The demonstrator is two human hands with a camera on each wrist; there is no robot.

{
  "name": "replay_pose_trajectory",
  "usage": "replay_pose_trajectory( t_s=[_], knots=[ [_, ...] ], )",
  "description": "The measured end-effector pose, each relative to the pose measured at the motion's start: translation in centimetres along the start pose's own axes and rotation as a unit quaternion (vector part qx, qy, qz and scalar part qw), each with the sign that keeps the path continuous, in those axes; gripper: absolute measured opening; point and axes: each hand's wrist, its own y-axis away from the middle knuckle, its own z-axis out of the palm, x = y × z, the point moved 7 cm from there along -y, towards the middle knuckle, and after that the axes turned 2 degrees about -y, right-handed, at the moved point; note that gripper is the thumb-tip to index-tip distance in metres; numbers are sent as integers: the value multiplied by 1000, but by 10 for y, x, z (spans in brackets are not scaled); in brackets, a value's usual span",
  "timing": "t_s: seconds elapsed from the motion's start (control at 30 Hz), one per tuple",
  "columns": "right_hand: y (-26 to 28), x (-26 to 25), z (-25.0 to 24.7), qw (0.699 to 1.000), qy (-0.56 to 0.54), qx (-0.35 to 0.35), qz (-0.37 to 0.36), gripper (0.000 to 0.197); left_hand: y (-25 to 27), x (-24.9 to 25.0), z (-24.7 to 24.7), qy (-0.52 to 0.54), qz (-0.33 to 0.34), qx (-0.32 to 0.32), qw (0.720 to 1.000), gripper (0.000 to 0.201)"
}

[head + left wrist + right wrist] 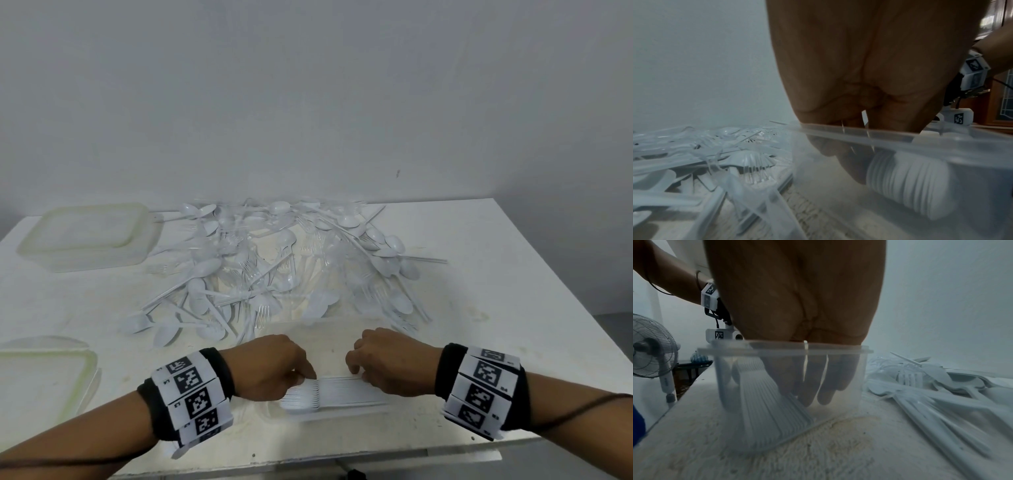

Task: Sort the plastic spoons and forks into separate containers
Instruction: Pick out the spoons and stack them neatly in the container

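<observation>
Overhead, pale wall (308, 85) backs the stained white table (496, 291).

A neat stack of white spoons (337, 394) lies on its side in the clear tub (838, 352) at the table's near edge, bowls nested to my left, handles running right. My left hand (274, 368) holds the bowl end, my right hand (390, 363) the handle end, fingers down inside the tub. Beyond it sprawls the pile (274, 267) of mixed white spoons and clear forks. Another tub (92, 236) stands upturned at far left.
</observation>
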Motion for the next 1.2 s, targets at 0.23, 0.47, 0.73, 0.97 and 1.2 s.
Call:
replay_pose_trajectory(
  t_s=[0.23, 0.47, 0.73, 0.97, 1.2],
  knots=[
    [6, -6, 4, 999, 7, 34, -12, 18, 4, 0, -1, 29, -7, 17, 999, 33],
    [13, -18, 12, 998, 8, 56, -19, 21, 12, -1, 4, 26, -12, 11, 1000, 35],
    [16, -23, 14, 998, 4, 62, -19, 21, 15, -3, 5, 34, -18, 51, 998, 32],
    [17, -21, 1, 989, -107, 97, -25, 19, 14, 0, 1, 39, -17, 67, 997, 28],
    [27, 30, -62, 922, -219, 316, 35, 9, 14, 3, -1, 38, -2, 86, 996, 33]
  ],
)
